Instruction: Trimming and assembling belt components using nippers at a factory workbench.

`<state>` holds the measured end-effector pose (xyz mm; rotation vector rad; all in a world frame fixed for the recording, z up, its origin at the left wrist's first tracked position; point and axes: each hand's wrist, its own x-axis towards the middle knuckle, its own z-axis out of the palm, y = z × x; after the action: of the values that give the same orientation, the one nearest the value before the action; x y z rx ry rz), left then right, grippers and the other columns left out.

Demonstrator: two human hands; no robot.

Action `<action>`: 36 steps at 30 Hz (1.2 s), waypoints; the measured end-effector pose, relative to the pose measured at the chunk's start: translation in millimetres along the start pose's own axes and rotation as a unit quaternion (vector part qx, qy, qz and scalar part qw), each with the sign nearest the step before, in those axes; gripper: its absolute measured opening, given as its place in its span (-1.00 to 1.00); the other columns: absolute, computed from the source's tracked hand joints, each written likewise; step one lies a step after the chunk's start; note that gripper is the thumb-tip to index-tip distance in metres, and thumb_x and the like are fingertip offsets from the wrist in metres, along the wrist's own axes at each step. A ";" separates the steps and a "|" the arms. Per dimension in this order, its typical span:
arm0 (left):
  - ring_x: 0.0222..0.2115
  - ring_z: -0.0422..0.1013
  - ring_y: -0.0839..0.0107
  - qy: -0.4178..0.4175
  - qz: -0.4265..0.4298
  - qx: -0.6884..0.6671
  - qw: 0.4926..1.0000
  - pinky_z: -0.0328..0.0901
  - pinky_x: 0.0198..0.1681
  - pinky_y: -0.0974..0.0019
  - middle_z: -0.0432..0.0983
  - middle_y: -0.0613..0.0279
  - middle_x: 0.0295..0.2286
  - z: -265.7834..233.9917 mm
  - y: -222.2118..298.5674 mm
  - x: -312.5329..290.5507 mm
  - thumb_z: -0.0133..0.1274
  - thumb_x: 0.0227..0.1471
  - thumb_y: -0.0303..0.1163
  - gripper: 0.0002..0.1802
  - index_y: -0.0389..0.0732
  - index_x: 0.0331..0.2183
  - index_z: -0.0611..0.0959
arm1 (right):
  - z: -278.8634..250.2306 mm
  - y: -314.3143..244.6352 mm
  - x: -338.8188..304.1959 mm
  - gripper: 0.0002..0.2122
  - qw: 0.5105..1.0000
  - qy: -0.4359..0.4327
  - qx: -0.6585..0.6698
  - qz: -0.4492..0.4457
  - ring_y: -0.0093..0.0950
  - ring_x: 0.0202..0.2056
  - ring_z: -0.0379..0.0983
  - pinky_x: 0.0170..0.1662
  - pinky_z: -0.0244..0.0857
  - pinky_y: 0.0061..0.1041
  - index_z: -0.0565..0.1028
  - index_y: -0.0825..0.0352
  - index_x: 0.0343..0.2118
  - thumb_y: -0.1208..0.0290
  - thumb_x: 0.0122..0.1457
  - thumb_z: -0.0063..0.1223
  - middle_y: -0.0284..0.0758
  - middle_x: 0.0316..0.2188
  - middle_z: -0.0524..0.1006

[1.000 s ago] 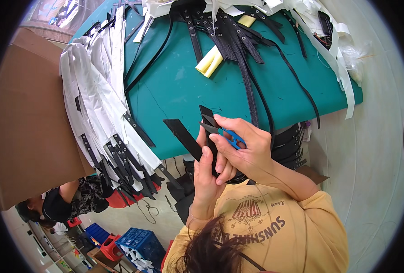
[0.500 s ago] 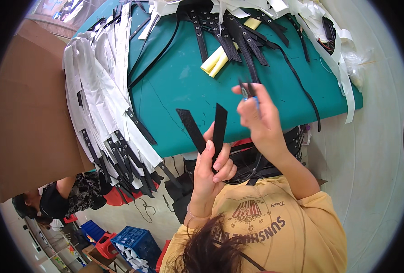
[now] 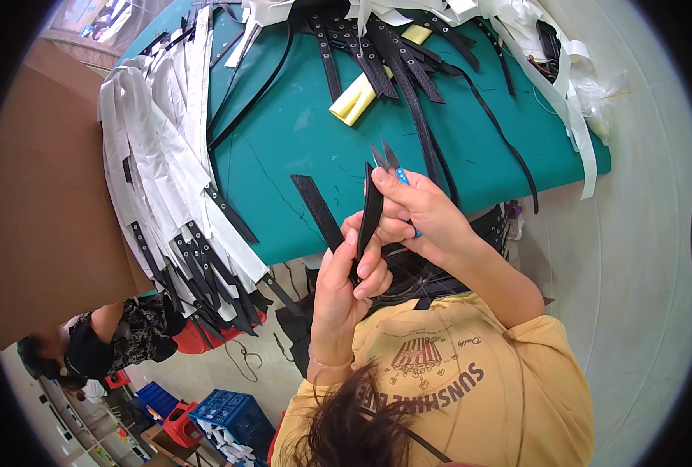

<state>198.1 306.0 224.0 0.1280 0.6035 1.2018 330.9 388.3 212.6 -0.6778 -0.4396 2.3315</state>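
A black strap is pinched in my left hand, its two ends standing up in a V above the fingers. Blue-handled thread snips sit in my right hand, their pointed blades spread and aimed up and away from me. The right fingers touch the strap's right-hand end, which is turned edge-on. Beyond both hands lies the green tabletop, marked with small dark thread bits. I cannot see the strap's fold, which the left fingers cover.
White-backed strips with black eyelet ends hang over the table's left side. Black eyelet straps and a yellow roll lie at the far side. A cardboard box stands left; behind it sits a person. A blue crate is lower left.
My right hand has moved left and down to the strap, bringing the snips along. The strap's right end has turned edge-on between both hands. The whole view has shifted slightly.
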 end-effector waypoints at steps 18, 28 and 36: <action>-0.87 0.01 0.63 0.139 0.042 0.225 0.963 -0.05 -0.78 0.52 0.10 0.47 -0.77 13.2 18.3 -4.2 -0.22 0.23 -0.20 -0.68 -0.22 -0.20 0.51 | -13.2 -11.2 -13.0 -0.66 0.608 -0.031 -0.657 -0.444 -0.38 -0.57 0.33 -0.53 0.20 -0.48 0.47 0.33 -0.17 0.42 -0.05 0.23 -0.29 -0.54 0.44; -0.88 0.08 0.59 0.139 -0.052 0.354 0.924 0.00 -0.80 0.49 0.11 0.44 -0.81 9.3 35.9 -0.3 -0.13 0.19 -0.24 -0.65 -0.15 -0.60 0.36 | -18.0 -32.3 -39.2 -0.68 0.555 -0.099 -0.732 -0.382 -0.45 -0.62 0.32 -0.58 0.19 -0.53 0.53 0.34 -0.24 0.49 -0.13 0.28 -0.32 -0.59 0.44; -0.87 0.06 0.63 0.126 -0.099 0.371 0.915 -0.06 -0.80 0.49 0.11 0.47 -0.81 19.7 38.3 -0.9 -0.14 0.19 -0.26 -0.68 -0.15 -0.58 0.37 | -15.2 -28.7 -43.3 -0.70 0.611 -0.065 -0.714 -0.336 -0.49 -0.64 0.30 -0.62 0.15 -0.57 0.55 0.32 -0.25 0.54 -0.14 0.27 -0.33 -0.60 0.44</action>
<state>175.8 323.7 256.3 0.5452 1.2539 0.7439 382.0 381.8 229.0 -0.7408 -2.2455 0.8757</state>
